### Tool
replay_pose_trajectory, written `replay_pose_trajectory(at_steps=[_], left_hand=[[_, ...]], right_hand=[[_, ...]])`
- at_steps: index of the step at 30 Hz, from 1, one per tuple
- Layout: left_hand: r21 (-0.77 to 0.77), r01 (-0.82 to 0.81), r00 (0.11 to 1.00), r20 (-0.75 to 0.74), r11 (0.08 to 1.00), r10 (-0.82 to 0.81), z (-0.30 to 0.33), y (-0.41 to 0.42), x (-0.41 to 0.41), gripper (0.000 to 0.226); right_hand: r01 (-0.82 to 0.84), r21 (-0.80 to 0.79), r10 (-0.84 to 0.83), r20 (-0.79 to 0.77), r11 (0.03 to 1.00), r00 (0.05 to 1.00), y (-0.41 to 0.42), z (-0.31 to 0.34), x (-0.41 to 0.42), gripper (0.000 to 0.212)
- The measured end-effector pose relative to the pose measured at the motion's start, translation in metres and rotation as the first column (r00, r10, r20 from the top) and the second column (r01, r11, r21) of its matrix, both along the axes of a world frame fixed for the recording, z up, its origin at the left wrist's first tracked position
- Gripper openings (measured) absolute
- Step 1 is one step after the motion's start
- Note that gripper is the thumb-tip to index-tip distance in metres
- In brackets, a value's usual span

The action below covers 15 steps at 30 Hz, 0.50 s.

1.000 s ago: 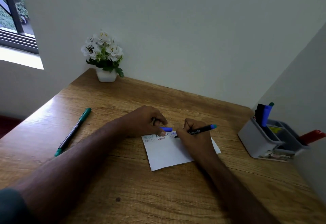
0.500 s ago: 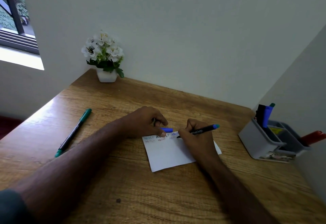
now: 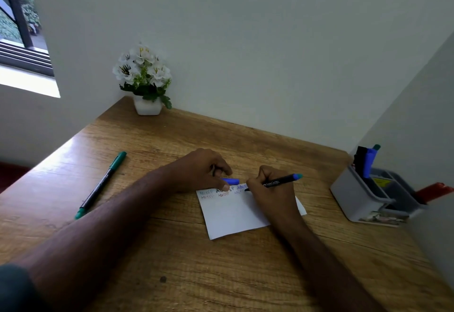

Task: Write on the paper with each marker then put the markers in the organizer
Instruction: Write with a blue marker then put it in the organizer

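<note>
A small white paper (image 3: 233, 213) lies on the wooden desk (image 3: 172, 250), with two rows of coloured letters along its top edge. My right hand (image 3: 270, 195) grips a black marker with a blue end (image 3: 282, 182); its tip touches the paper near the second row. My left hand (image 3: 204, 170) holds the marker's blue cap (image 3: 231, 181) and presses the paper's top left corner with its thumb. A green marker (image 3: 102, 185) lies capped on the desk to the left. The grey organizer (image 3: 356, 198) stands at the right with several markers upright in it.
A white pot of white flowers (image 3: 147, 83) stands at the desk's back left corner. Walls close off the back and the right side. A red object (image 3: 432, 190) pokes out behind the organizer. A window is at the upper left.
My right hand and the marker have crept slightly to the right along the writing line. My left hand stays on the paper's corner.
</note>
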<state>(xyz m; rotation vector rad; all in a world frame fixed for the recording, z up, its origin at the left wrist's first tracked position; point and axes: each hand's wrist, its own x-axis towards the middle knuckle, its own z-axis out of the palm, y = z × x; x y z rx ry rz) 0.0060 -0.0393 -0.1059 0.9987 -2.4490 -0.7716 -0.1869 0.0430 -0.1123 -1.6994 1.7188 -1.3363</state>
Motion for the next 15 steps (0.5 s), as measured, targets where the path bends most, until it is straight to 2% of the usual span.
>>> replay_pose_trajectory(at_steps=[15], left_hand=[[-0.014, 0.001, 1.0, 0.01, 1.0, -0.001, 0.0011, 0.0007, 0.0002, 0.038]], right_hand=[[0.013, 0.016, -0.013, 0.011, 1.0, 1.0, -0.0016, -0.0024, -0.002, 0.032]])
